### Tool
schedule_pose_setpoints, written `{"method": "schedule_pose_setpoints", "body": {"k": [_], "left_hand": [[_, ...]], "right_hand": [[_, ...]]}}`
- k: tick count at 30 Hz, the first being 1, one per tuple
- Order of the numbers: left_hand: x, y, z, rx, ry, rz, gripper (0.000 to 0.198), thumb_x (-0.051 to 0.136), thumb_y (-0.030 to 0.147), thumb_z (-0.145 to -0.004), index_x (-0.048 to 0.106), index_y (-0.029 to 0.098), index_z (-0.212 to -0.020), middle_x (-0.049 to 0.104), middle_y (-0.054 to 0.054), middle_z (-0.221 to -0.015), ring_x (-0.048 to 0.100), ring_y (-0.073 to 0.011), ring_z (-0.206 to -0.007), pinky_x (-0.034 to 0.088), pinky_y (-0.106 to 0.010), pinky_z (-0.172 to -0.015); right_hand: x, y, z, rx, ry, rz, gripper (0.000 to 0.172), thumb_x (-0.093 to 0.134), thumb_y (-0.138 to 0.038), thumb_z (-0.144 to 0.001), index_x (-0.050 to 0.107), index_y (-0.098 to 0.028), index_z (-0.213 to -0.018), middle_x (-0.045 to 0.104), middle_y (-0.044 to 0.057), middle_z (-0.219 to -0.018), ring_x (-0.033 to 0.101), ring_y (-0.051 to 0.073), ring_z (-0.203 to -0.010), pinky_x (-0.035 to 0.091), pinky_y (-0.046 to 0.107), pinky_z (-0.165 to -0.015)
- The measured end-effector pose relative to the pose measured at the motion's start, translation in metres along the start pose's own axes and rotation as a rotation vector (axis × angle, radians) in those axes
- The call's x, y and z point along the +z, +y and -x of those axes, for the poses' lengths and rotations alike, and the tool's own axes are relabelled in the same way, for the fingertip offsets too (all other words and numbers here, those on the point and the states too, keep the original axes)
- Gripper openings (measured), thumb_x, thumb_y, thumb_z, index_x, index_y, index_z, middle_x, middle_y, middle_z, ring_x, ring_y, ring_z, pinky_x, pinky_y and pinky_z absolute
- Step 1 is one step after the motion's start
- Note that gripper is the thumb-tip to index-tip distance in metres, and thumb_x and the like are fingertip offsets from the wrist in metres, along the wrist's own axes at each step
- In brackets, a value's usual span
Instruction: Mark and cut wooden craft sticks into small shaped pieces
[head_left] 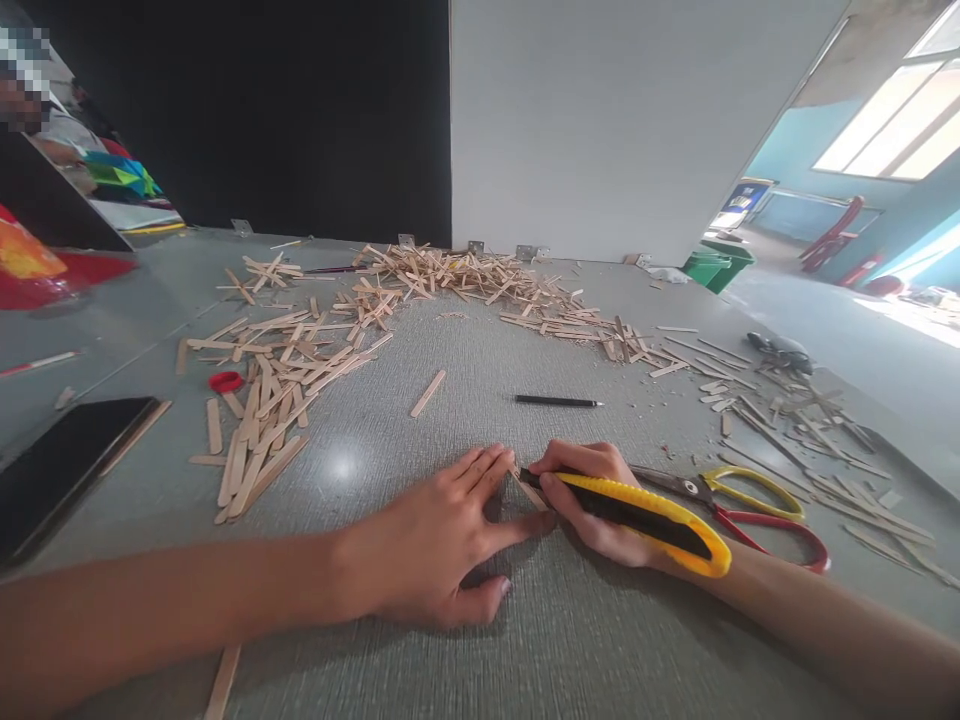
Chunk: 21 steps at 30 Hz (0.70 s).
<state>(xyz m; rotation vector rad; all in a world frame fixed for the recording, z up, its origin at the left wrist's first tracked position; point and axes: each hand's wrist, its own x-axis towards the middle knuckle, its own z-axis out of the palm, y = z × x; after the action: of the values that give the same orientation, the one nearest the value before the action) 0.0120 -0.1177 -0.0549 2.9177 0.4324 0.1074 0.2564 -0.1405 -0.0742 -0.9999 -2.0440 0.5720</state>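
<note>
My right hand [600, 500] is closed round a yellow and black utility knife [645, 520], its tip angled down to the left. The tip meets a small wooden craft stick [531, 492] lying on the table between my hands. My left hand [442, 540] presses this stick down, with fingertips at its far end and the index finger by its near end; the thumb is spread away. Part of the stick is hidden by the fingers and knife. Scissors with one yellow and one red handle [750, 500] lie beside and partly behind my right hand.
A black pen [559, 401] and a single craft stick [428, 393] lie ahead of my hands. Heaped craft sticks [465, 275] curve round the back and left. A phone [67, 460] and red ring [226, 382] are left; cut slivers [810, 430] are right. A panel [600, 120] stands behind.
</note>
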Motion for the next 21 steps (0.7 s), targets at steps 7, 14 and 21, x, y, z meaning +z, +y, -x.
{"method": "schedule_pose_setpoints", "body": {"k": [7, 14, 21], "left_hand": [[0.0011, -0.0005, -0.0013, 0.012, -0.002, -0.006, 0.071, 0.060, 0.044, -0.098, 0.042, 0.023, -0.163, 0.035, -0.024, -0.170, 0.034, -0.0510, -0.154, 0.034, -0.066, -0.121], [0.0002, 0.0001, -0.0009, 0.011, 0.001, -0.011, 0.072, 0.060, 0.043, -0.098, 0.039, 0.026, -0.165, 0.034, -0.021, -0.171, 0.036, -0.0491, -0.154, 0.035, -0.065, -0.121], [0.0027, -0.0008, 0.0015, 0.030, 0.021, -0.042, 0.069, 0.060, 0.042, -0.098, 0.043, 0.025, -0.162, 0.036, -0.020, -0.171, 0.038, -0.0483, -0.153, 0.035, -0.063, -0.121]], "right_hand": [[-0.0004, -0.0014, 0.0004, 0.030, -0.002, 0.009, 0.021, 0.053, -0.027, -0.101, 0.062, -0.023, -0.083, 0.064, -0.001, -0.064, 0.055, 0.013, -0.050, 0.045, 0.026, -0.054], [-0.0002, -0.0024, 0.0003, 0.022, 0.013, 0.008, 0.021, 0.052, -0.027, -0.101, 0.059, -0.023, -0.082, 0.062, 0.000, -0.062, 0.054, 0.014, -0.049, 0.044, 0.029, -0.052], [0.0007, -0.0051, 0.0010, 0.053, 0.040, -0.022, 0.024, 0.054, -0.030, -0.102, 0.061, -0.023, -0.080, 0.061, -0.002, -0.059, 0.054, 0.013, -0.049, 0.044, 0.027, -0.053]]}}
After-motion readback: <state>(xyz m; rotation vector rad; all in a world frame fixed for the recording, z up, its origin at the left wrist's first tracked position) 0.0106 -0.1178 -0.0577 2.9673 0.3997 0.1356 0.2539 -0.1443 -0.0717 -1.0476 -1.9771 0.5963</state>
